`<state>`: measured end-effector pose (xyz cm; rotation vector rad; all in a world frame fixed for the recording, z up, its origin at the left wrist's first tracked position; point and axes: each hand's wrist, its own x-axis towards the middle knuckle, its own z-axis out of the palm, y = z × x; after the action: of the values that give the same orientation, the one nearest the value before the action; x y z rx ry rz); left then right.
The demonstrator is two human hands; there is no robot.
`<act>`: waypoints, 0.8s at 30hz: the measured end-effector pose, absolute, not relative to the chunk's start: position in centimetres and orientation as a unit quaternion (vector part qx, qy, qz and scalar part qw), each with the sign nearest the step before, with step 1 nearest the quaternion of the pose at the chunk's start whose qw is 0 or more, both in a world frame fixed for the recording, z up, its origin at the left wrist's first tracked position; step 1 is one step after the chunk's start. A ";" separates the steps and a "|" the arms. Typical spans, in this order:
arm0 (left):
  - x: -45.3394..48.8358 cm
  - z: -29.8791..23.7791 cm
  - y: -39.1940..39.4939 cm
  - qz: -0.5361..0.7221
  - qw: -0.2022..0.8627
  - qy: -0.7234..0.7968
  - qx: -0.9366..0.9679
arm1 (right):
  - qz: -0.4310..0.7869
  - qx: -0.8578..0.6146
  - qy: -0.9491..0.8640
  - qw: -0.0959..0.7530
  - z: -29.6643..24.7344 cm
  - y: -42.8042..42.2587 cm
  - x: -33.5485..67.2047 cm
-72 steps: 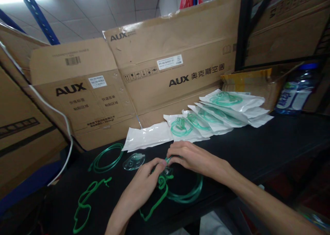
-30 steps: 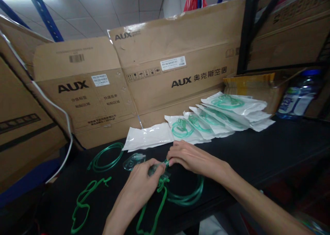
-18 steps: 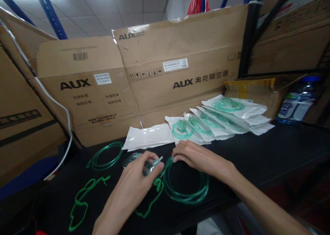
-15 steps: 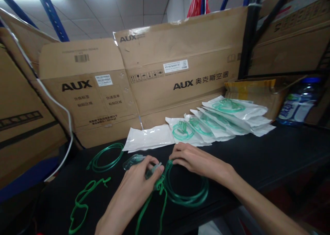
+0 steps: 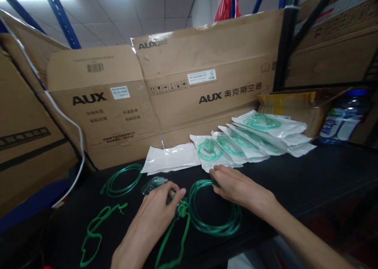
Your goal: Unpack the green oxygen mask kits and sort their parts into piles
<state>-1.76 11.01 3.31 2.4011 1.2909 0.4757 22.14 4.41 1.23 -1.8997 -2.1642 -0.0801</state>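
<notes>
My left hand (image 5: 161, 208) is closed around a clear plastic piece that looks like part of a mask, mostly hidden by the fingers. Just below the thumb lies a bunched green elastic cord (image 5: 182, 209), its loop trailing toward the front. A clear mask piece (image 5: 152, 185) rests on the black table beyond the left knuckles. My right hand (image 5: 228, 184) pinches the upper right side of a coil of green tubing (image 5: 215, 229), which lies on the table between the hands.
Farther left are a second coil of green tubing (image 5: 122, 190) and a loose green cord (image 5: 96, 235). Behind, white pouches (image 5: 212, 151) with green tubing overlap in a row beside a plain white pouch (image 5: 171, 159). A blue-capped bottle (image 5: 342, 119) stands right; cardboard (image 5: 183, 115) walls the back.
My right hand has slid right, from the bunched cord along to the coil's upper right side. The coil has opened out, and the left hand stays almost in place.
</notes>
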 end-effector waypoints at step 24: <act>-0.7 5.4 8.7 0.267 0.271 0.334 0.863 | 0.007 -0.518 -0.783 0.343 6.1 2.0 21.6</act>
<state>-0.67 8.70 5.39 2.3243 0.8987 0.7194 21.62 2.02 6.06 -1.3468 -2.0356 0.0191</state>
